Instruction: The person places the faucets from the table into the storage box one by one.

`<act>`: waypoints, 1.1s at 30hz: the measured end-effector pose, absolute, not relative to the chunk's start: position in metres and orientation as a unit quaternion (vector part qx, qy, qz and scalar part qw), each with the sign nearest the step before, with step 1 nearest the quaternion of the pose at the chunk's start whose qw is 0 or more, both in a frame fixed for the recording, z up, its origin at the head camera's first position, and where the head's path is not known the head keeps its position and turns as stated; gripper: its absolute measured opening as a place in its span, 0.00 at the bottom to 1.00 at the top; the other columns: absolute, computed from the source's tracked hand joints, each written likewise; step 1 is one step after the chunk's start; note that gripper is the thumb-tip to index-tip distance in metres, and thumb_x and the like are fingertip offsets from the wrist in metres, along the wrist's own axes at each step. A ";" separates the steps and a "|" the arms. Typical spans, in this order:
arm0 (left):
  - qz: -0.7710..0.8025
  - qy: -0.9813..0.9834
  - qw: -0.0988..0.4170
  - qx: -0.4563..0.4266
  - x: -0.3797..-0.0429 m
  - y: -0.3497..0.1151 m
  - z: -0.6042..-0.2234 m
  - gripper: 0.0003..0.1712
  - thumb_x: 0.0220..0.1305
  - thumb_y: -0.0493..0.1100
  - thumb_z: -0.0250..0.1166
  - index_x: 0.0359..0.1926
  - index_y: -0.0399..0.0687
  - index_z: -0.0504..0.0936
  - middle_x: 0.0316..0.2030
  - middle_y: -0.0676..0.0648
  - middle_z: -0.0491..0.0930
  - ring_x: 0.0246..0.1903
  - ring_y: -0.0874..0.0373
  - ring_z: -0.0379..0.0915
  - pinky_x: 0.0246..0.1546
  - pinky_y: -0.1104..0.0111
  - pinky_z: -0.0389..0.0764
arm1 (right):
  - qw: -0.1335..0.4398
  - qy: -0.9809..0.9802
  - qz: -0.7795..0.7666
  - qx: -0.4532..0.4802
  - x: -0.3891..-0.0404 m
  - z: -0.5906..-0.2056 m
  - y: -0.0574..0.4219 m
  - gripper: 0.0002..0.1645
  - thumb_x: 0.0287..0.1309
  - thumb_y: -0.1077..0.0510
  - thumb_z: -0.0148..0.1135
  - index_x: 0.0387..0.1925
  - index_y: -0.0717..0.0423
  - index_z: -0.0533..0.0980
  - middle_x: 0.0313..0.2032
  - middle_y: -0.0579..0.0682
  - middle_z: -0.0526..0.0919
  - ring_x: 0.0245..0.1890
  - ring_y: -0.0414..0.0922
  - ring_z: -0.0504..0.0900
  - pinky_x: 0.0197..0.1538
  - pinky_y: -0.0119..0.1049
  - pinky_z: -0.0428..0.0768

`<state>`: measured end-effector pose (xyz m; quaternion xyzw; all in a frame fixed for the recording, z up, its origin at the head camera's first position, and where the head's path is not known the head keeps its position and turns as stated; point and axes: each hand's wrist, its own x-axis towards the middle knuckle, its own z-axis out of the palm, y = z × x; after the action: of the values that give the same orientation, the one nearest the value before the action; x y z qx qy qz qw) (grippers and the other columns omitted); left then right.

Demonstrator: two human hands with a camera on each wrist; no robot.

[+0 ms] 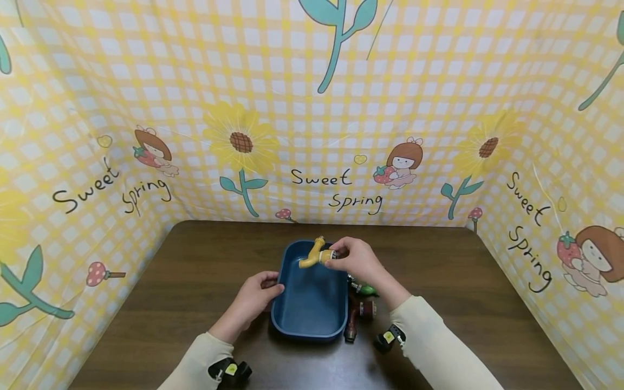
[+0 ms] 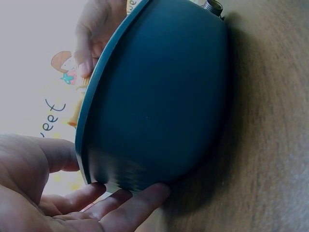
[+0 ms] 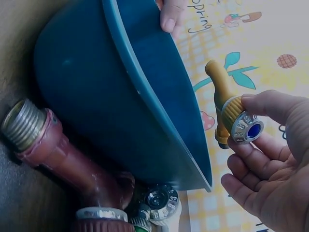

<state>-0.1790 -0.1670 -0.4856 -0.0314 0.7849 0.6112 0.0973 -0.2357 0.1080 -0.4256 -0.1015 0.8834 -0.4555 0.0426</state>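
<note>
My right hand pinches a yellow faucet by its ribbed round knob, over the far end of a deep blue plastic basin. In the right wrist view the knob's blue-centred cap faces out between thumb and fingers, and the faucet's spout points away from the palm. On the basin's left side my left hand grips the rim. Its thumb lies at the rim and the other fingers press the outer wall in the left wrist view.
Against the basin's right side lies a dark red faucet with a threaded metal end. Beyond it is a faucet with a green part, partly hidden by my right arm. A checkered cloth hangs around the brown wooden table.
</note>
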 end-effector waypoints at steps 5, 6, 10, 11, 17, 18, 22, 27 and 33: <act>0.614 0.782 0.101 -0.035 -0.178 -0.166 -0.486 0.25 0.71 0.37 0.64 0.65 0.31 0.73 0.52 0.36 0.81 0.45 0.48 0.83 0.38 0.53 0.89 | 0.048 0.887 -0.447 -0.106 -0.238 -0.428 0.103 0.21 0.52 0.49 0.80 0.45 0.52 0.83 0.36 0.47 0.84 0.36 0.43 0.81 0.37 0.36 0.82; 0.613 0.782 0.102 -0.035 -0.178 -0.166 -0.485 0.25 0.71 0.37 0.64 0.65 0.32 0.73 0.53 0.36 0.81 0.45 0.48 0.83 0.38 0.54 0.89 | 0.050 0.888 -0.446 -0.105 -0.239 -0.428 0.102 0.21 0.52 0.49 0.80 0.45 0.52 0.83 0.36 0.47 0.84 0.36 0.44 0.81 0.37 0.36 0.82; 0.608 0.786 0.103 -0.033 -0.178 -0.166 -0.485 0.24 0.72 0.37 0.64 0.65 0.32 0.74 0.52 0.36 0.81 0.44 0.49 0.84 0.38 0.54 0.89 | 0.056 0.890 -0.440 -0.102 -0.241 -0.430 0.098 0.21 0.52 0.49 0.79 0.45 0.51 0.83 0.36 0.47 0.83 0.35 0.44 0.80 0.37 0.37 0.81; 0.607 0.787 0.103 -0.033 -0.178 -0.166 -0.485 0.24 0.72 0.38 0.64 0.65 0.32 0.74 0.52 0.36 0.81 0.44 0.49 0.84 0.38 0.54 0.89 | 0.057 0.891 -0.440 -0.102 -0.242 -0.431 0.097 0.21 0.52 0.49 0.79 0.45 0.51 0.83 0.36 0.47 0.83 0.35 0.44 0.80 0.37 0.37 0.81; 0.605 0.789 0.101 -0.036 -0.181 -0.166 -0.488 0.24 0.72 0.38 0.64 0.65 0.34 0.75 0.52 0.38 0.82 0.43 0.51 0.84 0.39 0.55 0.89 | 0.060 0.895 -0.429 -0.108 -0.244 -0.432 0.091 0.21 0.52 0.49 0.79 0.44 0.53 0.82 0.35 0.47 0.83 0.34 0.44 0.80 0.36 0.36 0.80; 0.605 0.789 0.101 -0.036 -0.181 -0.166 -0.488 0.24 0.72 0.38 0.64 0.64 0.34 0.75 0.52 0.38 0.82 0.43 0.51 0.84 0.39 0.55 0.89 | 0.063 0.895 -0.427 -0.108 -0.244 -0.432 0.090 0.21 0.52 0.48 0.79 0.44 0.53 0.82 0.35 0.47 0.83 0.35 0.45 0.80 0.36 0.36 0.80; 0.609 0.786 0.101 -0.035 -0.181 -0.167 -0.489 0.23 0.71 0.38 0.64 0.64 0.34 0.75 0.52 0.37 0.82 0.42 0.51 0.84 0.38 0.55 0.89 | 0.070 0.899 -0.420 -0.106 -0.246 -0.432 0.085 0.22 0.52 0.47 0.80 0.44 0.52 0.82 0.36 0.47 0.83 0.35 0.45 0.80 0.37 0.37 0.79; 0.616 0.780 0.106 -0.029 -0.181 -0.168 -0.487 0.23 0.72 0.38 0.63 0.64 0.34 0.75 0.53 0.36 0.82 0.41 0.51 0.84 0.37 0.55 0.89 | 0.074 0.902 -0.414 -0.099 -0.249 -0.432 0.080 0.21 0.50 0.47 0.80 0.42 0.52 0.83 0.35 0.47 0.84 0.35 0.45 0.80 0.37 0.37 0.79; 0.616 0.780 0.107 -0.033 -0.182 -0.168 -0.488 0.23 0.72 0.38 0.63 0.64 0.33 0.75 0.51 0.37 0.82 0.42 0.51 0.84 0.37 0.56 0.89 | 0.082 0.905 -0.408 -0.092 -0.248 -0.431 0.074 0.21 0.49 0.47 0.81 0.41 0.53 0.83 0.35 0.47 0.84 0.34 0.45 0.80 0.37 0.37 0.79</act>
<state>-0.1820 -0.1675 -0.4882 -0.0326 0.7801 0.6156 0.1066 -0.2480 0.0737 -0.4307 -0.0920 0.9048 -0.4076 0.0823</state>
